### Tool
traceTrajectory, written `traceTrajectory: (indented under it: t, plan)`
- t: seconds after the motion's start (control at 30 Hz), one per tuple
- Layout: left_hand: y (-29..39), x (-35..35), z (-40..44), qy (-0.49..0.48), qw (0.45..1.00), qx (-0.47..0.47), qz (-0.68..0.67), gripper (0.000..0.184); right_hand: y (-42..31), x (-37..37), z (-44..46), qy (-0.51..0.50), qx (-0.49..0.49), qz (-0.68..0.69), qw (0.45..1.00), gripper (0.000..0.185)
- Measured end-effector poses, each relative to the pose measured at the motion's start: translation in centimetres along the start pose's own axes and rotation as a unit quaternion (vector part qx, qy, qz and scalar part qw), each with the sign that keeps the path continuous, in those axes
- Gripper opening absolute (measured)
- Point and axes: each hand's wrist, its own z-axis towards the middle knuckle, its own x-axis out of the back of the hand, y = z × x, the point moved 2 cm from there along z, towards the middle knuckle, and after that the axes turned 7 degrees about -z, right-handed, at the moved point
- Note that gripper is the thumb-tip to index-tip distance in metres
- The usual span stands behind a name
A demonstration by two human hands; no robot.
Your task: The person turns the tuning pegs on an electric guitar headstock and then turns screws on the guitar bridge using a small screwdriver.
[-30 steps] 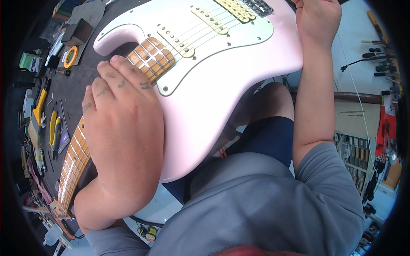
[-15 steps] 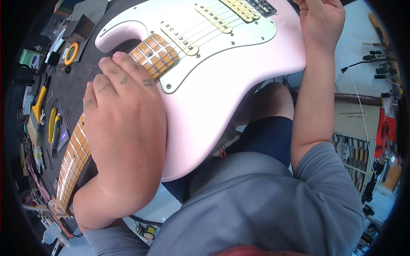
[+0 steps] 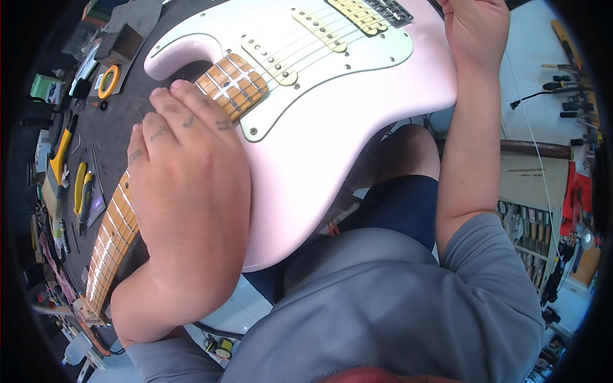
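A pale pink electric guitar (image 3: pixel 306 179) lies strings up across the bench edge and above my lap. Its white pickguard (image 3: pixel 377 54) carries cream pickups, with the metal bridge (image 3: pixel 389 11) at the top. My left hand (image 3: pixel 191 166) lies over the maple neck (image 3: pixel 113 246), its fingers bent across the strings and fretboard near the body. The thumb is hidden underneath. At the top right, by the guitar's tail end, my right hand (image 3: pixel 477 32) has curled fingers. The frame's edge cuts them off, so what they hold cannot be seen.
On the dark bench (image 3: pixel 137 121) at left lie yellow-handled pliers (image 3: pixel 83 191), a yellow cutter (image 3: pixel 60 153), a yellow tape roll (image 3: pixel 108 82) and a dark block (image 3: pixel 118 43). Hand tools (image 3: pixel 568 96) hang at right above a rack of small compartments (image 3: pixel 530 233). A thin white cable (image 3: pixel 533 134) hangs there.
My right hand has shifted slightly left and up, its fingers further out of frame. My left hand stays over the neck, and the guitar is almost still.
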Motion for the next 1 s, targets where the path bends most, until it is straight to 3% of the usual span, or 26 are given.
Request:
traceTrajectory:
  t: [0.63, 0.83, 1.0]
  plan:
    - [-0.4, 0.6, 0.2, -0.014, 0.998, -0.002, -0.056, 0.044, 0.2, 0.0, 0.2, 0.014, -0.045, 0.014, 0.999, 0.029]
    - [-4.8, 4.3, 1.9, -0.097, 0.931, -0.062, -0.346, 0.053, -0.5, 0.3, 0.1, -0.002, -0.065, 0.024, 0.998, 0.030]
    - [-2.2, 4.7, 10.0, 0.020, 0.847, -0.060, -0.528, 0.024, -0.4, 0.4, 0.3, -0.019, -0.064, 0.052, 0.996, 0.030]
